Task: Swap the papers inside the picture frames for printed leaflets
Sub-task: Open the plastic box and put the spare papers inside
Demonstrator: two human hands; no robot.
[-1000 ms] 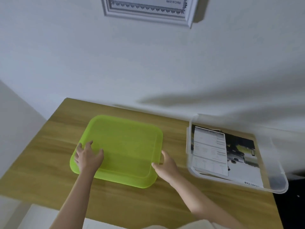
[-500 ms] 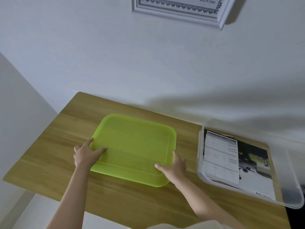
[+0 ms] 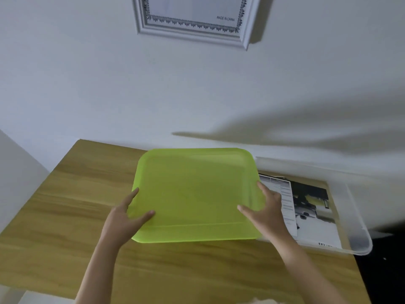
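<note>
A lime-green plastic lid [image 3: 195, 194] is held above the wooden table [image 3: 65, 216], tilted, its right edge over the clear bin. My left hand [image 3: 125, 218] grips its left edge, thumb on top. My right hand [image 3: 265, 211] grips its right edge. To the right stands a clear plastic bin [image 3: 355, 216] holding printed leaflets [image 3: 311, 211], black-and-white with text columns. A white picture frame [image 3: 192, 31] with a bordered paper inside hangs on the wall above; its top is cut off by the view.
The white wall rises right behind the table. The table's left and front edges drop off to a pale floor. A dark area lies beyond the table's right end, below the bin.
Both hands have lifted the green lid off the table and carried it right, so it now overlaps the bin's left side. The view has tilted up, showing more of the frame.
</note>
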